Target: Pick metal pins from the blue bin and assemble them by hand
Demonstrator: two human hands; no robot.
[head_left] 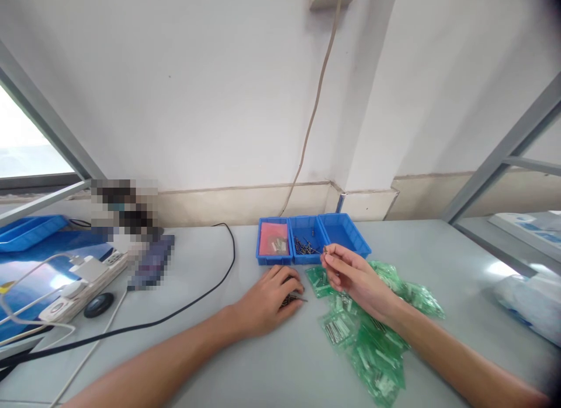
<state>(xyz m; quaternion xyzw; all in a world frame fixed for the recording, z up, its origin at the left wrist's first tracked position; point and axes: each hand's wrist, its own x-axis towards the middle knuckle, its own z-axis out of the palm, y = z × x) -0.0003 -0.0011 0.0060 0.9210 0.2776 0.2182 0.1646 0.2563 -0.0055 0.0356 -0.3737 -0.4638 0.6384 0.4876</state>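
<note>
My left hand [272, 300] rests on the grey table, its fingers curled round several thin dark metal pieces [289, 300]. Just in front of the blue bins, my right hand [350, 275] is raised with thumb and fingertips pinched together; what they hold is too small to name. The middle blue bin [316, 259] contains loose dark screw-like pieces [304, 245]. In the left blue bin [274, 260] lies a pink sheet [267, 231] with a small clear bag of pieces. Green plastic bags [337, 328] with metal pieces inside lie below and around my right hand.
A third blue bin [346, 235] stands at the right of the row. Black cable [193, 310] crosses the table's left side, near a power strip [83, 288] and a round black object [99, 304]. At the far right lies a plastic-wrapped bundle [532, 303].
</note>
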